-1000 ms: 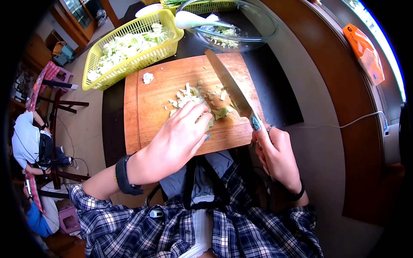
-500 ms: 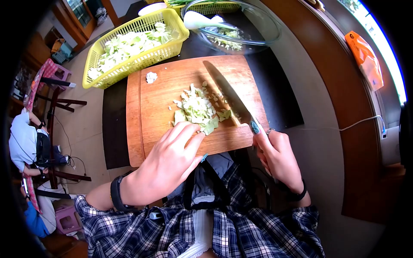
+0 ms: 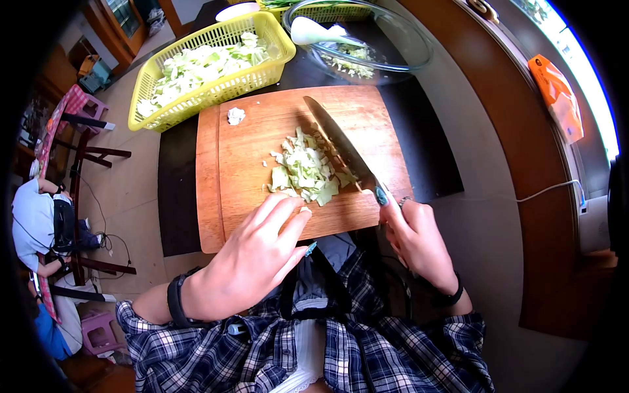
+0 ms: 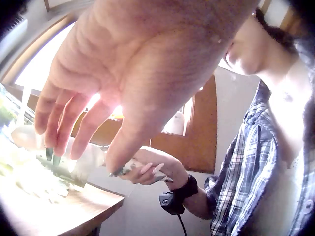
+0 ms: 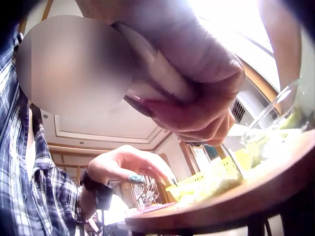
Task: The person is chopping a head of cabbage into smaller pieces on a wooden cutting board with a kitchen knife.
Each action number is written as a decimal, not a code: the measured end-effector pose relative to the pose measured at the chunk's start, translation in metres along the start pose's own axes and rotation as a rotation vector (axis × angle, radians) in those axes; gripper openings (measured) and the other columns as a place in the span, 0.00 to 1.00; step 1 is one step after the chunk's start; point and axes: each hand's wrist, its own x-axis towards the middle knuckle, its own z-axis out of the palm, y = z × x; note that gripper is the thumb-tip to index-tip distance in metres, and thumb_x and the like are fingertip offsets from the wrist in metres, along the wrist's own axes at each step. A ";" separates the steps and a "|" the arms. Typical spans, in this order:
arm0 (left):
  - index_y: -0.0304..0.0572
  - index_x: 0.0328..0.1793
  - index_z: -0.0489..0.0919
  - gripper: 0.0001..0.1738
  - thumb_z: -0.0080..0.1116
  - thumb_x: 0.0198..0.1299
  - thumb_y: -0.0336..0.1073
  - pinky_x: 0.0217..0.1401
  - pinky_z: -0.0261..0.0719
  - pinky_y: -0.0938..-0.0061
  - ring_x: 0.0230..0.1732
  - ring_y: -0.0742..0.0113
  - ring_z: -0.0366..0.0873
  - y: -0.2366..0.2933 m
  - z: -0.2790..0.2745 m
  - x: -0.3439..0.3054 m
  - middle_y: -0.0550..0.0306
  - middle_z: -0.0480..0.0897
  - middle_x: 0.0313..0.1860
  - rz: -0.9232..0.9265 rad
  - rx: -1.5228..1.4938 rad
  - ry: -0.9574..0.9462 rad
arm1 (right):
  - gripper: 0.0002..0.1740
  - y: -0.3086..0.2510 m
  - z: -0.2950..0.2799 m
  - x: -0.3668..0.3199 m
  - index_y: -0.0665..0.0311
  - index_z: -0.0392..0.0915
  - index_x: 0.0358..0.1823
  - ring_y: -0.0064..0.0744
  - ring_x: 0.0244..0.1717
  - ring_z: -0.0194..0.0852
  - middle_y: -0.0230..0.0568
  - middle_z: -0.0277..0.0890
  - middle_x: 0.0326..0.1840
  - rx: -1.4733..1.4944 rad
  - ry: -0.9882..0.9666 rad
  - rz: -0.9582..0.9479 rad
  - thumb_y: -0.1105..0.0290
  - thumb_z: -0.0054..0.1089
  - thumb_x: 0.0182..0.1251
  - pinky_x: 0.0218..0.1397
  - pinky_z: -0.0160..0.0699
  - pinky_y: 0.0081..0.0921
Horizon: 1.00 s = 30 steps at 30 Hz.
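Chopped pale green leaves (image 3: 304, 167) lie in a heap mid-board on the wooden cutting board (image 3: 242, 157). My right hand (image 3: 419, 242) grips the handle of a large knife (image 3: 344, 144), its blade angled up and left along the heap's right side. At the heap's near edge is my left hand (image 3: 246, 259), fingers loosely bent and holding nothing. In the left wrist view the left hand (image 4: 133, 64) shows its palm, fingers spread and hanging over the leaves. The right wrist view shows the right hand (image 5: 197, 83) curled round the handle.
A yellow basket (image 3: 147, 82) of cut leaves stands behind the board at left. Behind it at right is a glass bowl (image 3: 419, 62) with a pale green spoon (image 3: 321, 33). A small white piece (image 3: 236, 116) lies on the board. People sit at far left.
My left hand has drawn back from the leaves toward me, uncovering the heap. The knife has shifted slightly down and left, still in the right hand.
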 end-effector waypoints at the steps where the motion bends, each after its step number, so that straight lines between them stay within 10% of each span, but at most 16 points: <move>1: 0.28 0.55 0.71 0.25 0.61 0.51 0.30 0.61 0.68 0.63 0.57 0.47 0.68 0.002 0.000 -0.002 0.42 0.71 0.54 -0.004 0.001 0.002 | 0.24 -0.005 -0.002 -0.004 0.69 0.68 0.23 0.13 0.07 0.52 0.27 0.58 0.09 0.020 0.019 0.003 0.58 0.42 0.74 0.10 0.51 0.16; 4: 0.28 0.56 0.71 0.26 0.62 0.51 0.32 0.61 0.68 0.62 0.58 0.47 0.68 0.012 -0.004 -0.009 0.42 0.71 0.54 0.035 0.035 -0.029 | 0.23 0.000 0.001 -0.004 0.68 0.68 0.23 0.13 0.08 0.52 0.27 0.59 0.09 0.046 0.040 -0.042 0.58 0.42 0.74 0.10 0.51 0.16; 8: 0.28 0.55 0.72 0.27 0.64 0.49 0.34 0.61 0.68 0.61 0.58 0.46 0.68 0.029 -0.014 -0.018 0.41 0.71 0.54 0.056 -0.026 -0.058 | 0.27 0.004 0.003 0.001 0.75 0.66 0.16 0.37 0.11 0.59 0.49 0.61 0.10 -0.127 0.030 -0.265 0.63 0.46 0.72 0.17 0.58 0.33; 11: 0.27 0.54 0.73 0.32 0.67 0.42 0.36 0.59 0.71 0.61 0.56 0.46 0.70 0.040 -0.021 -0.026 0.41 0.72 0.53 0.058 -0.021 -0.055 | 0.26 -0.001 0.003 -0.005 0.76 0.68 0.17 0.38 0.11 0.60 0.49 0.62 0.10 -0.024 0.018 -0.002 0.62 0.47 0.72 0.17 0.58 0.34; 22: 0.26 0.57 0.71 0.36 0.64 0.46 0.46 0.62 0.69 0.56 0.59 0.40 0.69 0.040 -0.046 -0.036 0.35 0.71 0.54 0.048 0.041 -0.201 | 0.22 -0.006 -0.031 0.000 0.68 0.70 0.25 0.13 0.08 0.53 0.26 0.60 0.10 0.226 0.087 0.049 0.58 0.44 0.73 0.10 0.50 0.15; 30: 0.36 0.68 0.61 0.37 0.63 0.51 0.32 0.58 0.71 0.65 0.51 0.48 0.72 -0.037 -0.028 -0.006 0.42 0.65 0.60 -0.181 0.073 -0.020 | 0.25 0.050 -0.035 0.001 0.63 0.67 0.31 0.12 0.05 0.44 0.23 0.53 0.10 0.534 -0.005 0.160 0.48 0.36 0.73 0.09 0.47 0.11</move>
